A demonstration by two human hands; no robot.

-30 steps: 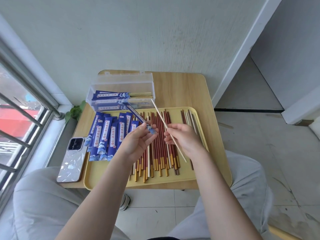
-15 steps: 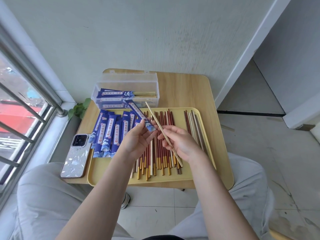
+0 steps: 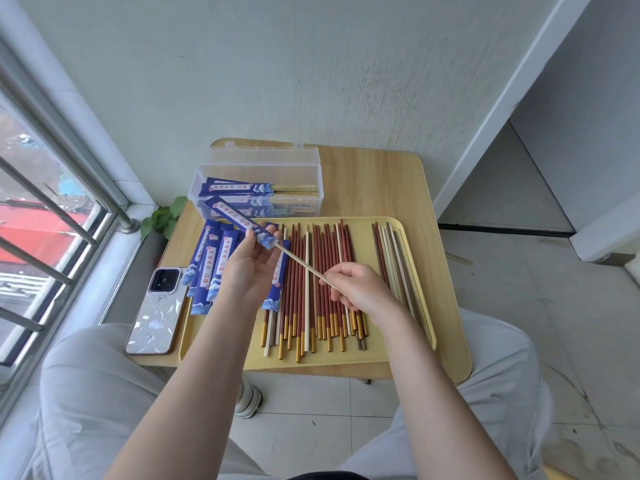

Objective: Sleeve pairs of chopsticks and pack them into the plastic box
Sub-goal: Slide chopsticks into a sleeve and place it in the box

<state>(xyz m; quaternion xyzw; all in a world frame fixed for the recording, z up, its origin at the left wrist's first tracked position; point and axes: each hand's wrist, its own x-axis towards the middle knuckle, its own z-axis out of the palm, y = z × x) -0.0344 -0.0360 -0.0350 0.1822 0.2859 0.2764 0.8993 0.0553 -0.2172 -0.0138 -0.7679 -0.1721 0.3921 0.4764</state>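
The wooden tabletop [image 3: 374, 181] stands against the wall, so nothing can roll off the back. On it lies a yellow tray [image 3: 408, 351], and its raised rim keeps the loose chopsticks [image 3: 320, 285] from sliding away. They lie side by side in a row, so they are easy to pick.

The clear plastic box [image 3: 258, 188] sits at the back of the tabletop, just behind the tray, with its lid up. Some sleeved pairs already lie inside it. A pile of empty blue sleeves [image 3: 211, 265] waits on the left part of the tray, close to the left hand.

The left hand [image 3: 251, 268] pinches 1 blue sleeve [image 3: 239, 221] near its open end and holds it up, tilted. The right hand [image 3: 356, 289] has its fingers curled round the pale chopsticks [image 3: 299, 263]. Their tips touch the sleeve's mouth, ready to slide in. I cannot tell if it is 1 stick or 2.

A phone [image 3: 157, 310] lies at the left edge, out of the way.
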